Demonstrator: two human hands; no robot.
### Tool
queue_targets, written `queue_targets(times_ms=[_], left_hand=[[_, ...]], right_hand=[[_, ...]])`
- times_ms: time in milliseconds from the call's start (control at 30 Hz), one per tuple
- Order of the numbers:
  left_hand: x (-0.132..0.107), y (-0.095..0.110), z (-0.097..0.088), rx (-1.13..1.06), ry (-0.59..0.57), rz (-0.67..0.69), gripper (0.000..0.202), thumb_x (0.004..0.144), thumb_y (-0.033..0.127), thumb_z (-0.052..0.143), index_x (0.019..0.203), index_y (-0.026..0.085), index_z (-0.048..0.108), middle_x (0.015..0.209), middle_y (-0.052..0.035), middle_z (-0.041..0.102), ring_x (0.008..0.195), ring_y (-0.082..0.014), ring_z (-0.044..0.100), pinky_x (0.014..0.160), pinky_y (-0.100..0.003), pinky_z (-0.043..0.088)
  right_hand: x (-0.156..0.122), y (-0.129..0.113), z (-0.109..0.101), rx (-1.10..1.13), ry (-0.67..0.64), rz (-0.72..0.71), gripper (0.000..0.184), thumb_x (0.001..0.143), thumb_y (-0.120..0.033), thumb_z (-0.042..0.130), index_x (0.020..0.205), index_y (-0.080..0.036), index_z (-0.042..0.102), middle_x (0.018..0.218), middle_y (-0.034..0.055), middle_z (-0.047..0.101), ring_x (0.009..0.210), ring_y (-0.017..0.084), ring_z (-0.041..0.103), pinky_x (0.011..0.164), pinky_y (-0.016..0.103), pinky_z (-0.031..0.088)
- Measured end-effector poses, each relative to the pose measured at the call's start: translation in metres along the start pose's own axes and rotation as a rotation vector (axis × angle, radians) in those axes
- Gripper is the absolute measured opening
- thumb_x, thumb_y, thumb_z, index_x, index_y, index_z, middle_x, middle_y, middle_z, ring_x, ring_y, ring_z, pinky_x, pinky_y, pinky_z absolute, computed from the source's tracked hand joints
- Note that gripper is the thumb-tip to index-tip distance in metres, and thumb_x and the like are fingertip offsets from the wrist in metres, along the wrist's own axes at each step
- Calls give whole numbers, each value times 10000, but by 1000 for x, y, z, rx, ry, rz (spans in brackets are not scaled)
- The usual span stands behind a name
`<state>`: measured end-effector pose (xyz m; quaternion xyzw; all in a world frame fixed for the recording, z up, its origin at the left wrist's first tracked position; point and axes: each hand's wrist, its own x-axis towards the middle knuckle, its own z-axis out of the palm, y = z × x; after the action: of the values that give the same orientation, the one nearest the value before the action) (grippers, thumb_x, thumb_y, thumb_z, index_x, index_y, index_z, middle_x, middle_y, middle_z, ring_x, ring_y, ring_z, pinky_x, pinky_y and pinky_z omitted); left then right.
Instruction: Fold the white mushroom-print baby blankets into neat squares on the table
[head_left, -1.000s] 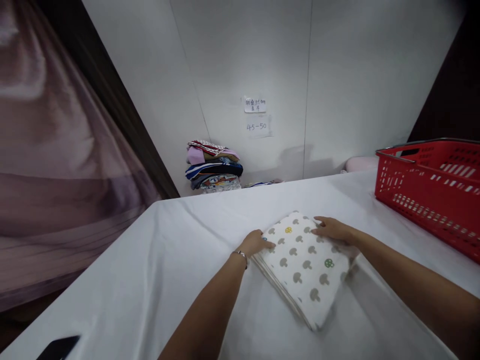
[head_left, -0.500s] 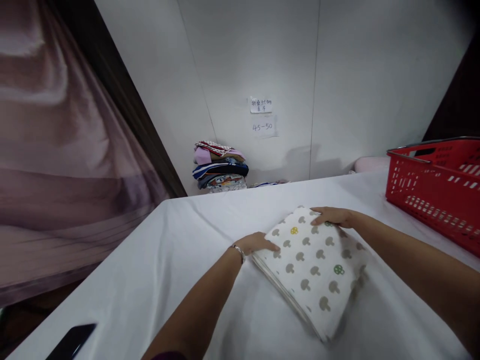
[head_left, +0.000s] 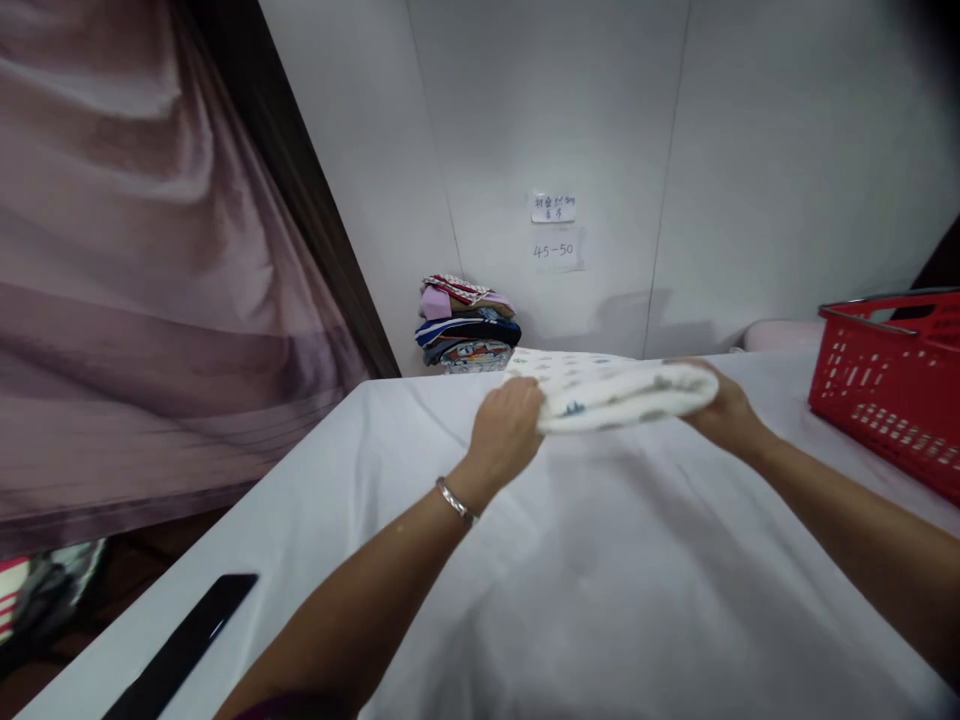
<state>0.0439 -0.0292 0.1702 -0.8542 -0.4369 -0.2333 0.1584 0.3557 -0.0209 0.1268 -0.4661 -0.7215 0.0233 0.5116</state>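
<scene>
A folded white cloth (head_left: 600, 390) with small printed shapes, blurred by motion, is held up over the far part of the table (head_left: 600, 560). My left hand (head_left: 508, 425), with a silver bracelet at the wrist, grips its left end with the fingers closed. At the right end my right hand (head_left: 724, 405) has hold of the cloth; some of those fingers are hidden behind it. The folded edge faces me, and the cloth lies nearly level between both hands.
Beyond the far edge rises a stack of folded fabrics (head_left: 469, 325) against the wall. A red plastic basket (head_left: 892, 390) stands at the right. Near the left edge lies a black flat object (head_left: 187, 640). A pink curtain (head_left: 150, 300) hangs at the left.
Both hands have lifted the cloth off the table and moved it away from me, toward the far edge. It has tilted from flat-facing to nearly edge-on. The view has shifted slightly left.
</scene>
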Motion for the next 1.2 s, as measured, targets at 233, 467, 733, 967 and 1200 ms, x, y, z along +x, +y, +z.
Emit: queue_targets(times_ms=[233,467,733,967,1200], left_hand=[[-123,24,99,-187,-272,78,351,683,8,465,995,169,487,1111,-94,535,1056,-229,481,871,-387,390],[-136,20,95,-362,-253,54,492,702,143,584,1173,175,443,1252,-116,483,1209,-258,396,979,-440,332],[-148,5,80,-424,-174,-39,372,800,317,571,1143,194,496,1145,-96,553,1090,-232,495,924,-420,401],[-151,14,78,-512,-171,-74,288,812,264,543,1089,188,532,1078,-87,561,1022,-209,498,880,-375,434],[-154,70,69,-678,-290,139,337,827,213,465,1159,166,496,1142,-92,548,1067,-191,488,939,-334,406]], right_hand=[[-141,47,28,49,-484,278,390,793,-392,516,1148,-245,581,1243,66,566,1150,246,507,964,422,410],[-142,10,10,62,-468,582,416,809,-447,504,1174,-255,560,1207,62,585,1017,249,585,761,347,523],[-156,-6,27,-273,-541,272,437,831,-481,472,1236,-323,507,1362,46,420,1119,253,511,811,352,510],[-158,18,25,-303,-486,82,394,879,-397,373,1235,-278,494,1315,61,464,1110,255,523,868,381,487],[-156,66,-23,-261,-395,83,413,827,-426,413,1237,-406,461,1285,31,493,1110,325,512,966,508,395]])
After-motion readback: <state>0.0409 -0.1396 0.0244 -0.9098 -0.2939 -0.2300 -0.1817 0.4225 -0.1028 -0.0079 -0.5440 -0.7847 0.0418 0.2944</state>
